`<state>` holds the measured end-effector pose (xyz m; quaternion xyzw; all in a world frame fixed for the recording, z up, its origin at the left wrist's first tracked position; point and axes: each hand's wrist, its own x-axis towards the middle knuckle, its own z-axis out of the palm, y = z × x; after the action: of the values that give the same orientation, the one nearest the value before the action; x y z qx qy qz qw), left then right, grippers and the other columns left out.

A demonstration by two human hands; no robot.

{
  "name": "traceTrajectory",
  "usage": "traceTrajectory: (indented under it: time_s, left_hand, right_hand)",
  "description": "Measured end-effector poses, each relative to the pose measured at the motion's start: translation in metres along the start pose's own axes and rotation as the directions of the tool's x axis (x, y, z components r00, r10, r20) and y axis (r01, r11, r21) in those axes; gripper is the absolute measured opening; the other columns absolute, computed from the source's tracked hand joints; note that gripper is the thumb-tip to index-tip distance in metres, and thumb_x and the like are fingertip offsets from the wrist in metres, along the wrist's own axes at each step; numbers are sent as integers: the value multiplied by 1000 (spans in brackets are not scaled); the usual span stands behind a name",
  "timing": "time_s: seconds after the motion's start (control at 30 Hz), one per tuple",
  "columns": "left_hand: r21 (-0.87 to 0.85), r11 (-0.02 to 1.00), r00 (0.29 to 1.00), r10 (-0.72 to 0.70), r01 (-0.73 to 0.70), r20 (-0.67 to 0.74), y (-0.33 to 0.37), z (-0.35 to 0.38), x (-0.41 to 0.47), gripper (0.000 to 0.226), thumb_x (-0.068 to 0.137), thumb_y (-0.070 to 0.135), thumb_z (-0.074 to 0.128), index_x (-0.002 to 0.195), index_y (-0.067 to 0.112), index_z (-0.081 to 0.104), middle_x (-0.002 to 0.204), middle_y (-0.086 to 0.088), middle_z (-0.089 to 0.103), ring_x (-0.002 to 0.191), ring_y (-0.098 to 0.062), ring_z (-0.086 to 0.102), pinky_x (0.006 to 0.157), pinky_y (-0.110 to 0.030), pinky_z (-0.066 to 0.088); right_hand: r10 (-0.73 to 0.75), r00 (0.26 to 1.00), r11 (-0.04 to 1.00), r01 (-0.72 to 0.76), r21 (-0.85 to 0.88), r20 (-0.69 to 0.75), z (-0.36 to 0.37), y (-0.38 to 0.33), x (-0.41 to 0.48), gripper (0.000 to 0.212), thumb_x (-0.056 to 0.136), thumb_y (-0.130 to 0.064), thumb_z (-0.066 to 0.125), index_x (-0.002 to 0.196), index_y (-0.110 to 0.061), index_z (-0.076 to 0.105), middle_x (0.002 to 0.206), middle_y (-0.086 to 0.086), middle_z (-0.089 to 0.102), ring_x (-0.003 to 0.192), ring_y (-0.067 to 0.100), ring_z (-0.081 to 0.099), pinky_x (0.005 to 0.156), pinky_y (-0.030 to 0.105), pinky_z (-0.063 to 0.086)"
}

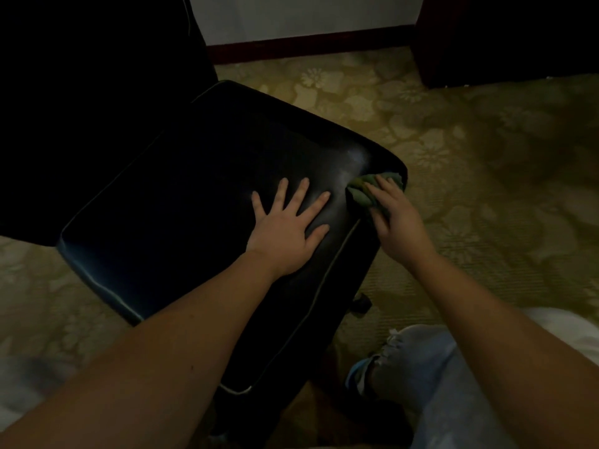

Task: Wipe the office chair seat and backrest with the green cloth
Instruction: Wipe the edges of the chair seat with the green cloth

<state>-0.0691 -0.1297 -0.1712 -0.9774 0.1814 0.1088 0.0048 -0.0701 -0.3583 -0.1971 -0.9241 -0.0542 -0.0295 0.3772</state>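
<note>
One green cloth, bunched into a wad, sits at the right edge of the black chair seat, close to the seat's far right corner. My right hand lies over it with the fingers curled down onto the fabric, pressing it against the seat's rounded side; part of the cloth pokes out to the left of and beyond my fingertips. My left hand lies just to the left of the cloth, palm flat on the seat with all fingers spread and nothing in its grasp. The two hands are near each other but apart, with a strip of dark upholstery between them.

Just beyond the cloth a pale dull patch shows on the seat surface. A light piping seam runs along the right edge toward me, and the same pale trim outlines the left and near corners. The backrest rises at the far left, very dark, with little detail to make out.

Below the seat's right side a caster rests on the patterned carpet. My knee in torn light jeans is near the right, close to the seat's near edge. Dark furniture stands far right, well apart from the chair, and a wall with a dark baseboard runs behind. Open carpet stretches to the right of the cloth, and most of the seat lies bare to the left of my left hand.
</note>
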Motion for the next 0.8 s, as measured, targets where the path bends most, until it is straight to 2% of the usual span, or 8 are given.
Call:
traceTrajectory:
  time_s: [0.13, 0.37, 0.53, 0.7, 0.8]
  left_hand:
    - [-8, 1000, 1000, -20, 20, -12, 2, 1, 4, 61, 101, 65, 8, 156, 47, -12, 169, 4, -16, 155, -32, -15, 116, -72, -2]
    - [-20, 999, 998, -51, 50, -33, 4, 3, 9, 61, 102, 64, 10, 155, 48, -13, 169, 3, -15, 155, -32, -14, 115, -72, -3]
    - [1, 998, 997, -60, 60, -40, 6, 3, 10, 61, 101, 64, 8, 155, 47, -14, 169, 3, -15, 155, -32, -13, 115, -72, -1]
    - [-13, 998, 997, -65, 64, -40, 7, 1, 10, 60, 101, 64, 9, 155, 48, -14, 169, 4, -15, 155, -32, -14, 116, -72, -1]
    - [-18, 997, 997, -70, 69, -40, 8, 1, 11, 61, 102, 64, 10, 156, 47, -12, 169, 4, -14, 155, -32, -13, 116, -72, -1]
  right_hand:
    - [73, 997, 997, -72, 35, -27, 2, -1, 6, 45, 99, -11, 55, 144, -14, 49, 157, 9, 34, 148, 26, 24, 121, 41, 23]
    - [9, 1000, 1000, -9, 13, -4, 11, -8, -10, 47, 98, -10, 55, 144, -16, 49, 157, 9, 35, 148, 28, 23, 122, 38, 19]
    - [-30, 999, 1000, 29, 7, 34, -1, -1, 1, 48, 97, -8, 55, 145, -15, 47, 156, 10, 36, 147, 29, 26, 121, 42, 24]
    - [60, 998, 997, -60, 56, 3, 1, -6, 8, 48, 97, -11, 55, 145, -17, 48, 157, 9, 35, 148, 28, 25, 121, 44, 24]
    - [74, 997, 995, -75, 62, 16, 3, -10, 2, 47, 98, -17, 56, 144, -19, 49, 158, 6, 33, 149, 25, 21, 122, 41, 20]
